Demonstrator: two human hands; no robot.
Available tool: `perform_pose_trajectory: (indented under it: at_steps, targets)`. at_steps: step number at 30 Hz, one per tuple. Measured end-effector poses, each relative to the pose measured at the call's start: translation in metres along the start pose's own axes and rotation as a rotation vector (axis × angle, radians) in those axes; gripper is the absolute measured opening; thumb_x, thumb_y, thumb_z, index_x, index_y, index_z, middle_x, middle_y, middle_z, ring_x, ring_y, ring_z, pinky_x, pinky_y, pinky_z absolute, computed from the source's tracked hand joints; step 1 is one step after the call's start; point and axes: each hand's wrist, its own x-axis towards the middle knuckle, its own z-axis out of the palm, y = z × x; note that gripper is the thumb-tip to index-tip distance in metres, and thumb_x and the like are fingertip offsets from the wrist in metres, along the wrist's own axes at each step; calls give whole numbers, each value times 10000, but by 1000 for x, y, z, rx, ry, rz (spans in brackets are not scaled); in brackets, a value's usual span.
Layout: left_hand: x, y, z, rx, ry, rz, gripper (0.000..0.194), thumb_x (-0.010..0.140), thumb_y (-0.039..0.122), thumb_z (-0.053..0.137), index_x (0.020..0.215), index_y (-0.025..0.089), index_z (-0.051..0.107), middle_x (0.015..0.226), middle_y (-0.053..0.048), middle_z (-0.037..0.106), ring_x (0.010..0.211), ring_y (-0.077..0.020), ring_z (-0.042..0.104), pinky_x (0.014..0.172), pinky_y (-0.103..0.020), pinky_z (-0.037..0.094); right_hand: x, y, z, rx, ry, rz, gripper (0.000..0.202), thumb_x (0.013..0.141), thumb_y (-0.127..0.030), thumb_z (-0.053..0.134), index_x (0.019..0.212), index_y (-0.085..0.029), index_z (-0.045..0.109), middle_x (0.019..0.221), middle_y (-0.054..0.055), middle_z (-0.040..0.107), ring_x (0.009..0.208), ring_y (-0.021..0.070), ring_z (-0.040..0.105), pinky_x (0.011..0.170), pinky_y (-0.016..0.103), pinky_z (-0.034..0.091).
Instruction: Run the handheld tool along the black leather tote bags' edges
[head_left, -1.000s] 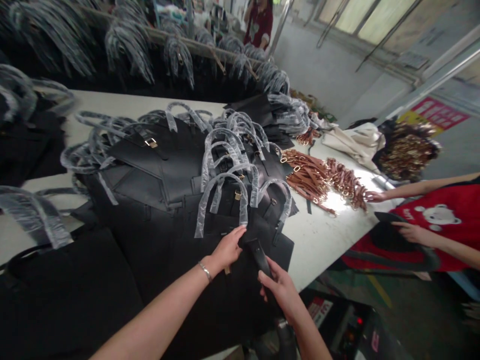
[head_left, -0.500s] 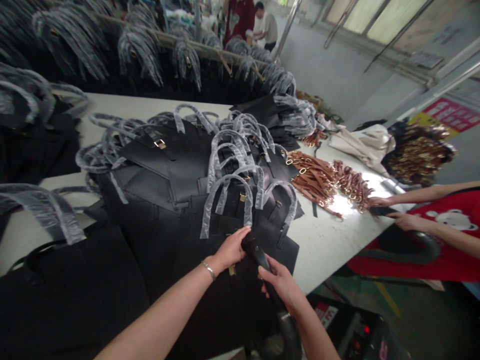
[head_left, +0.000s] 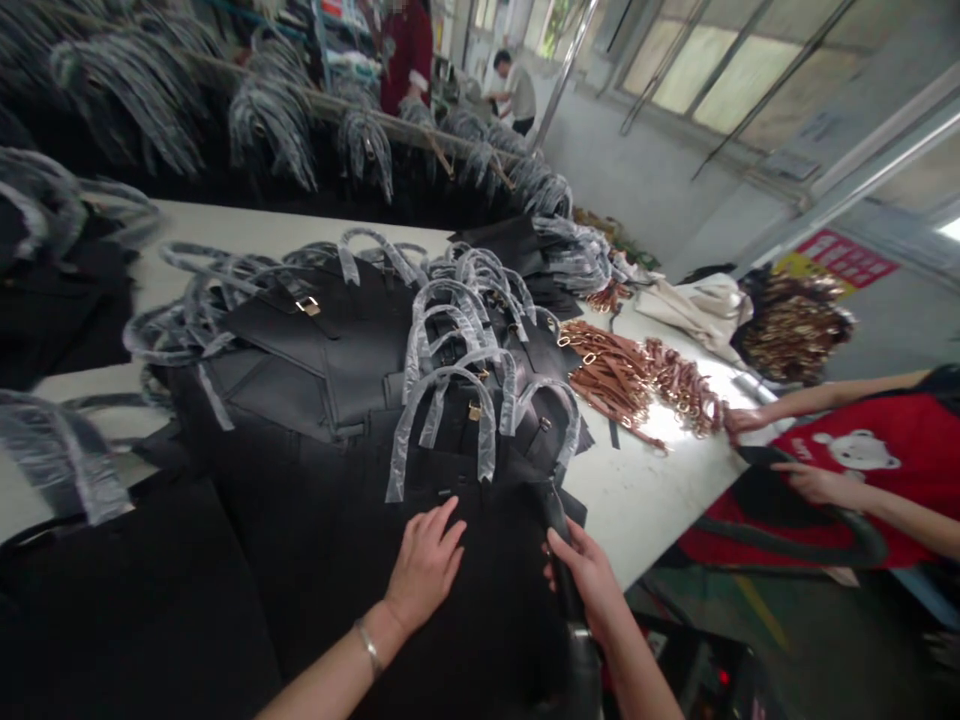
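Note:
My left hand (head_left: 426,562), with a bracelet on its wrist, lies on a black bag panel (head_left: 330,540), fingers apart and holding nothing. To its right, my right hand (head_left: 583,572) is wrapped round a black hose tool (head_left: 559,535), whose flat nozzle points away over the panel. Just beyond my hands, clear-wrapped handles (head_left: 397,440) arch up from the stacked black bags. A small gold clasp (head_left: 474,411) shows between the handles.
Brown straps (head_left: 611,375) with gold rings lie on the white table (head_left: 637,500) to the right. A co-worker's hand (head_left: 814,484) holds another hose tool there. More wrapped handles (head_left: 274,120) hang on a rail behind.
My left hand has come off the tool's nozzle area and moved left and nearer, its fingers now spread. My right hand and the tool have shifted slightly right. The view has moved too.

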Motion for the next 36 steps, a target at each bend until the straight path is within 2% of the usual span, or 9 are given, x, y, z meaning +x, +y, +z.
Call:
perform_pose_trajectory:
  at_steps: [5, 9, 14, 18, 20, 23, 27, 32, 36]
  targets:
    - [-1, 3, 0, 74, -10, 46, 275, 887, 144, 523, 1116, 159, 674, 1271, -114, 633, 1151, -288, 538, 995, -481, 407, 38, -22, -7, 14, -53, 43, 302, 787, -379, 736, 951, -169, 594, 640, -11, 642, 409, 109, 568, 350, 204, 455]
    - [2, 5, 1, 86, 4, 43, 289, 883, 146, 511, 1120, 158, 676, 1269, -116, 637, 1141, -278, 538, 996, -468, 384, 43, -28, -15, 7, -98, 67, 225, 828, -353, 697, 896, -170, 584, 675, 7, 660, 422, 105, 581, 364, 202, 471]
    - [2, 6, 1, 84, -27, 49, 300, 872, 135, 511, 1125, 163, 670, 1274, -122, 636, 1140, -276, 542, 1006, -472, 366, 44, -28, -16, -13, -126, 78, 283, 780, -382, 744, 878, -170, 585, 650, 8, 652, 416, 121, 582, 350, 214, 460]
    - [1, 6, 1, 82, -25, 52, 301, 870, 134, 516, 1130, 170, 662, 1270, -124, 639, 1136, -282, 552, 997, -484, 381, 56, -33, -6, -5, -49, -36, 324, 754, -414, 763, 899, -181, 590, 652, -29, 626, 429, 89, 564, 371, 183, 455]
    - [-2, 3, 2, 62, -7, 53, 298, 876, 135, 514, 1139, 170, 651, 1268, -122, 637, 1146, -279, 550, 1007, -484, 392, 52, -31, -6, -3, -7, -86, 347, 752, -432, 760, 939, -192, 595, 655, -47, 614, 438, 77, 561, 384, 169, 454]
    - [-8, -2, 6, 21, 51, 36, 296, 884, 143, 521, 1164, 153, 615, 1294, -133, 602, 1182, -275, 537, 1029, -473, 417, 35, -24, -11, -31, -22, -74, 424, 710, -434, 790, 1005, -184, 616, 667, -29, 637, 438, 104, 578, 373, 197, 461]
    - [-13, -8, 14, -10, 131, -45, 311, 888, 193, 555, 1193, 135, 544, 1294, -163, 549, 1190, -287, 532, 1010, -459, 469, 26, -16, -8, -71, -57, -35, 483, 671, -422, 806, 1041, -161, 637, 648, -2, 653, 417, 138, 578, 349, 238, 455]
    - [-13, -5, 15, -23, 149, -177, 428, 860, 263, 632, 1234, 139, 466, 1293, -177, 491, 1215, -319, 505, 992, -483, 490, 34, -23, 11, -66, 21, -129, 541, 689, -447, 782, 1134, -187, 617, 645, -45, 628, 464, 111, 557, 410, 210, 449]
    - [-18, 5, 7, 83, 131, -354, 575, 767, 316, 750, 1220, 107, 462, 1258, -185, 472, 1167, -344, 502, 966, -508, 488, -1, -22, 12, -117, -42, -89, 788, 633, -468, 824, 1306, -164, 549, 676, -29, 653, 508, 144, 573, 442, 246, 465]
